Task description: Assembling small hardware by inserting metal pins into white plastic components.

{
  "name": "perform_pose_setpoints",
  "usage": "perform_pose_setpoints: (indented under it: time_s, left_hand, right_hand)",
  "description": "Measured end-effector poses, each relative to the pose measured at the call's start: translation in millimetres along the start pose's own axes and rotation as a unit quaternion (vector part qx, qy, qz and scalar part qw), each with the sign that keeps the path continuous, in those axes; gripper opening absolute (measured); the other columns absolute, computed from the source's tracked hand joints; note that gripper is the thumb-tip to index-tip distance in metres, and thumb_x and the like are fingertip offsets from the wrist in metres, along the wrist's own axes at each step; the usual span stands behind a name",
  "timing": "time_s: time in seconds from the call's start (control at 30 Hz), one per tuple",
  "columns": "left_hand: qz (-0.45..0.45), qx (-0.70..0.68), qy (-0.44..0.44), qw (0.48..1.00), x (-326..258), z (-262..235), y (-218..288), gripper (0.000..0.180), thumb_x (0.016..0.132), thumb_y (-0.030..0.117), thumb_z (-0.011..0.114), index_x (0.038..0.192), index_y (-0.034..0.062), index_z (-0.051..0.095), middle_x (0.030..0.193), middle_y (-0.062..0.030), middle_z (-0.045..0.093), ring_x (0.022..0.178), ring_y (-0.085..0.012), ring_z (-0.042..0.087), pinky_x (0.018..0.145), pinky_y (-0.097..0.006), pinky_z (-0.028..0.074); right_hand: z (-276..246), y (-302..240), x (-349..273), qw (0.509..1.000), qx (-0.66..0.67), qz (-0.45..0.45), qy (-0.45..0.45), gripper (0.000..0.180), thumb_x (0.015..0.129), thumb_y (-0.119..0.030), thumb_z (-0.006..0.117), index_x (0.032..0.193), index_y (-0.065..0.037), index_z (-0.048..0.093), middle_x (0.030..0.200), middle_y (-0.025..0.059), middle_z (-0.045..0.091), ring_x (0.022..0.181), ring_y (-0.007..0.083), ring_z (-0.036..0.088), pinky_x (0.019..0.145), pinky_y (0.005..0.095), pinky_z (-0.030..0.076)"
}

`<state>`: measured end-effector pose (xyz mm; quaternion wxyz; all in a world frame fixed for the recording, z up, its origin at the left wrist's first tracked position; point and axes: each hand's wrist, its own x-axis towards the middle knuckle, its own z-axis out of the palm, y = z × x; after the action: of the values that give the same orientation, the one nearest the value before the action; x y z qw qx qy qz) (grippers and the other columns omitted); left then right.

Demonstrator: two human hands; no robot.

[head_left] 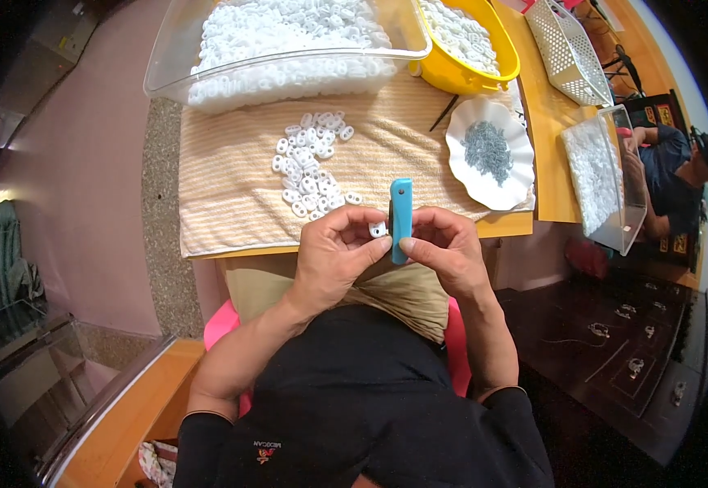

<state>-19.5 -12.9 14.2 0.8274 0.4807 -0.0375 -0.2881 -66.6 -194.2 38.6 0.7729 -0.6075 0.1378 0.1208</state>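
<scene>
Just past the near table edge, my left hand (325,254) pinches a small white plastic piece (378,231) with a dark hole in its face. My right hand (455,254) grips a long, narrow turquoise tool (401,215), held upright right beside the piece. A small dark spot marks the tool's top end; its exact kind I cannot make out. Whether tool and piece touch is hard to tell. Beyond my left hand, a loose pile of white two-holed plastic pieces (309,167) lies on a striped beige towel (228,187).
A clear bin (163,69) full of white pieces stands at the back, beside a yellow basin (507,57). A white scalloped dish (513,191) holds small grey bits (488,150); a dark stick (443,114) lies nearby. At right are a white basket (553,49) and another person (679,191) behind a clear bin (627,187).
</scene>
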Motion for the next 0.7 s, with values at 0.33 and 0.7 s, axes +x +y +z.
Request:
perform_pose_setpoints:
  time_s: [0.33,0.7]
  left_hand:
    - [-0.029,0.025,0.011,0.999,2.6,-7.7,13.4,0.026,0.08,-0.004,0.069,0.104,-0.0031,0.061,0.096,-0.0046,0.063,0.086,-0.0081,0.059,0.078,-0.022,0.049]
    - [-0.023,-0.001,-0.006,1.0,7.1,-13.1,17.9,0.028,0.079,-0.004,0.07,0.105,-0.0022,0.061,0.096,-0.0048,0.064,0.087,-0.0087,0.06,0.079,-0.023,0.05]
  right_hand:
    - [-1.0,-7.5,2.1,1.0,0.013,0.012,0.002,0.023,0.08,-0.001,0.066,0.103,0.002,0.062,0.094,0.0062,0.067,0.08,0.0101,0.062,0.07,0.0232,0.051]
    - [0.7,-7.2,6.9,1.0,0.004,-0.006,-0.002,0.041,0.076,-0.001,0.065,0.115,0.001,0.052,0.098,0.007,0.063,0.089,0.0123,0.06,0.076,0.0265,0.05]
